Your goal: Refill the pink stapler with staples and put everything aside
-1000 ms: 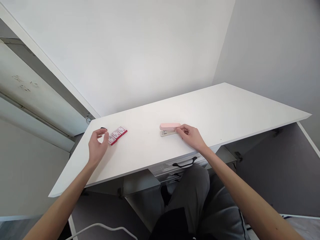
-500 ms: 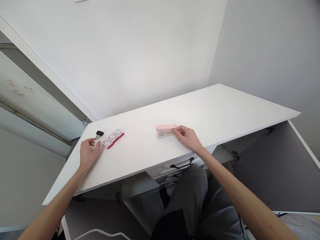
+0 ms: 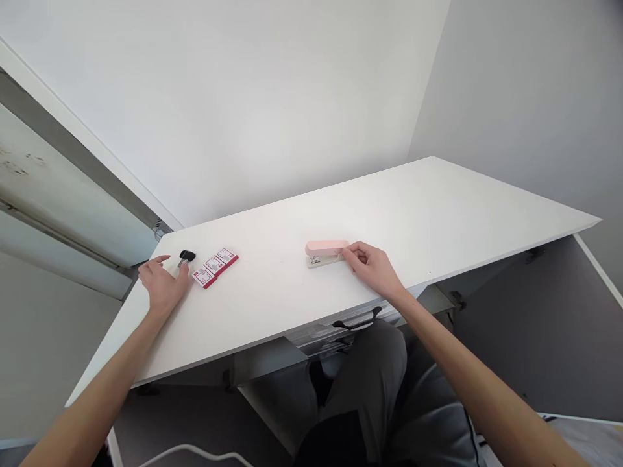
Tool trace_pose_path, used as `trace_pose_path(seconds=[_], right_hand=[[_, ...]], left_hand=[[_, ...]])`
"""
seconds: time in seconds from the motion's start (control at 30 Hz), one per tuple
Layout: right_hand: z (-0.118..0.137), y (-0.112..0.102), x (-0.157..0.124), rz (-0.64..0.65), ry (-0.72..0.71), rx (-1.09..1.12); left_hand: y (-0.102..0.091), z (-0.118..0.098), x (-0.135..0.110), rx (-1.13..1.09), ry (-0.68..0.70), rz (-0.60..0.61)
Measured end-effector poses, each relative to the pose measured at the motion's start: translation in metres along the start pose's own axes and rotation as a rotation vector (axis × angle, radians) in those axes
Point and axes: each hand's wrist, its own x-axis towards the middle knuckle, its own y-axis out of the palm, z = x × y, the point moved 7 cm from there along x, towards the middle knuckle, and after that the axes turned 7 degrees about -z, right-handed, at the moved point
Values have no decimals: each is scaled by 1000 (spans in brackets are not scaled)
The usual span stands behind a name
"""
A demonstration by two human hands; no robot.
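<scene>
A pink stapler (image 3: 325,252) lies on the white desk (image 3: 428,220), near the middle. My right hand (image 3: 370,264) rests at its right end, fingers curled and pinching that end. At the desk's left stand three small red-and-white staple boxes (image 3: 215,266) in a row. Just left of them lies a small black and silver tool (image 3: 185,257). My left hand (image 3: 160,284) lies flat on the desk beside that tool, fingers spread, holding nothing.
A drawer with a black handle (image 3: 357,319) sits under the desk's front edge, above my lap. White walls close the back and the right side. A white cable (image 3: 195,449) runs on the floor at lower left.
My left hand has moved left, away from the staple boxes, and flattened onto the desk, uncovering the black and silver tool. My right hand stays at the stapler.
</scene>
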Motion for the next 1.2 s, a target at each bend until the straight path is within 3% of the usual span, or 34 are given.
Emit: trace_pose_path(seconds=[0.13,0.27,0.37,0.53,0.63,0.8,0.97,1.1,1.2], right_hand=[[1,0,-1,-12,25,35],[1,-1,-2,-23,42,31],[-2,-6,0,-96,57,26],[-4,-12,4,-215,-20,-22],[1,-2,5,-116,-135,-69],[0,6,5,-6,-176,-172],[0,8,4,7,-156,-224],[5,13,0,74,-127,-260],[7,15,-2,113,-122,-282]], left_hand=[[3,-3,2,-17,-19,-22],[-4,-38,-14,-85,276,-36],[-1,-60,-29,-123,463,80],[19,-64,-36,-153,517,367],[25,-65,-39,-166,482,464],[22,-86,-50,-201,511,478],[26,-122,-74,-253,654,542],[32,-162,-98,-275,843,600],[31,-188,-108,-291,918,526]])
